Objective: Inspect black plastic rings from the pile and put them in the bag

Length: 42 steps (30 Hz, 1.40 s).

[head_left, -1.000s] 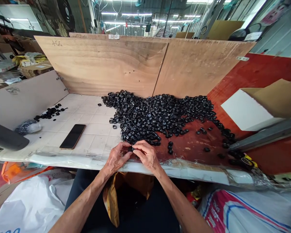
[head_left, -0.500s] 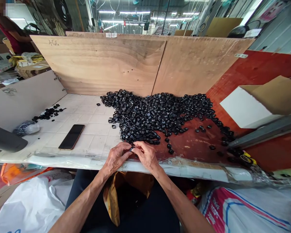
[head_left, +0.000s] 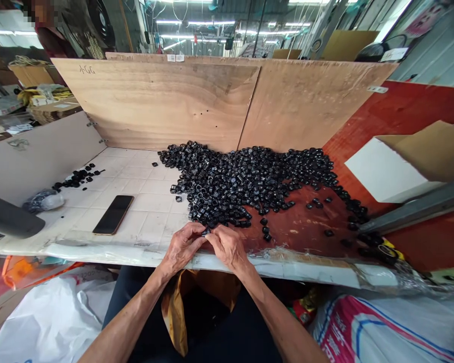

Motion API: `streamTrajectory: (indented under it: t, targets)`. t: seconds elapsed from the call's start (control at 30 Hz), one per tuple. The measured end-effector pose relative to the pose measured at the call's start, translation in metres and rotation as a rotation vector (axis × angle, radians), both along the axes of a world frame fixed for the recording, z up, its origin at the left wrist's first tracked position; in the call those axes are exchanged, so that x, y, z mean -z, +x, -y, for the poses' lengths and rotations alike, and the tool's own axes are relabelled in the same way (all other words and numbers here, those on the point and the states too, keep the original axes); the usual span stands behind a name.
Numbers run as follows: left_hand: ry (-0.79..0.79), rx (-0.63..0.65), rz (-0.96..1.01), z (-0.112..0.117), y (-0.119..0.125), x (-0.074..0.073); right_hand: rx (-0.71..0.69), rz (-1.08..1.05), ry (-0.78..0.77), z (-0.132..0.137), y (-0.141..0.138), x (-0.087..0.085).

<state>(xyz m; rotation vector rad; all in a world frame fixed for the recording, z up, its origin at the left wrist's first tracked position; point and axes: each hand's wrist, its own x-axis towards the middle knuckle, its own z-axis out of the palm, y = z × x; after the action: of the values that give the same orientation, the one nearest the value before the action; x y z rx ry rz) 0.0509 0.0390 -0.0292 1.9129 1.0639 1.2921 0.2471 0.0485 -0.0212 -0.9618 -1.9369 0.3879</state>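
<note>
My left hand (head_left: 181, 248) and my right hand (head_left: 229, 247) meet at the table's front edge. Between their fingertips they pinch a small black ribbed ring (head_left: 206, 232). Just beyond my fingers lies a wide heap of similar black rings (head_left: 245, 184), spread across the tile and the reddish-brown board. A few loose rings (head_left: 265, 229) lie close to my right hand. The fingers hide most of the held ring, so its exact shape cannot be told.
A black phone (head_left: 113, 215) lies on the white tiled surface (head_left: 147, 201). A smaller cluster of rings (head_left: 77, 176) and a plastic bag (head_left: 43, 200) sit to the left. Plywood boards (head_left: 155, 103) stand behind. A white box (head_left: 386, 171) is at right.
My hands have drawn slightly closer around the small ring and stay at the front edge. The person at the back left has shifted. The heap of rings looks unchanged.
</note>
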Motion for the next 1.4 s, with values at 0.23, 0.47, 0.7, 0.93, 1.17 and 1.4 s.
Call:
streamTrajectory:
  t: [0.23, 0.47, 0.7, 0.93, 1.17, 1.4]
  targets:
    - [0.036, -0.027, -0.042, 0.002, 0.001, -0.005, -0.104, -0.082, -0.018, 0.001, 0.003, -0.003]
    - [0.034, 0.039, -0.049, 0.002, 0.002, -0.010, -0.069, -0.117, -0.079, 0.000, 0.003, -0.004]
    - [-0.115, 0.056, 0.031, 0.002, 0.001, -0.009, -0.179, -0.177, -0.027, -0.004, 0.004, -0.003]
    - [-0.161, 0.074, 0.110, 0.002, 0.004, -0.012, -0.175, -0.220, -0.030, 0.001, 0.004, -0.012]
    - [0.022, 0.080, -0.024, 0.004, 0.001, -0.010, -0.002, -0.156, -0.043, 0.004, -0.007, -0.001]
    - [-0.022, 0.025, 0.103, 0.003, 0.000, -0.006, -0.041, -0.080, -0.023, 0.008, -0.010, -0.008]
